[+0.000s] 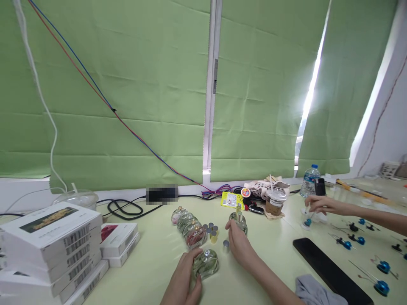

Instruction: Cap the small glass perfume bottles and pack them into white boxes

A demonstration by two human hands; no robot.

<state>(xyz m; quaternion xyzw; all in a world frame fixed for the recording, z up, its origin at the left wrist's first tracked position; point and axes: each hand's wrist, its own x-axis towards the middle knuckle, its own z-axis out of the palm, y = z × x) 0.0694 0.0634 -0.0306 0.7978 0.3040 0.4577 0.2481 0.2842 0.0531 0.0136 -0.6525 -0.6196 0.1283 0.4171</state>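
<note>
My left hand (pixel 184 275) is closed around the side of a round clear glass perfume bottle (pixel 206 264), which has a sprayer neck and no cap on it. My right hand (pixel 238 243) is at a second glass bottle (pixel 243 224); its fingers curl against the near left side and partly hide it. A pale yellow, see-through piece (pixel 238 212) stands at the top of that bottle. Between my hands a silver cap (pixel 226 246) stands on the table. Just beyond my left hand is a row of similar bottles (pixel 194 233), with several silver and gold caps (pixel 213 235) beside it.
Stacked white boxes (pixel 47 250) stand at the left. Along the back lie cables (pixel 127 207), a yellow packet (pixel 232 199) and an iced drink cup (pixel 276 201). At right are a long black bar (pixel 330 269), a grey cloth (pixel 318 290), blue parts and another person's hand (pixel 324 204).
</note>
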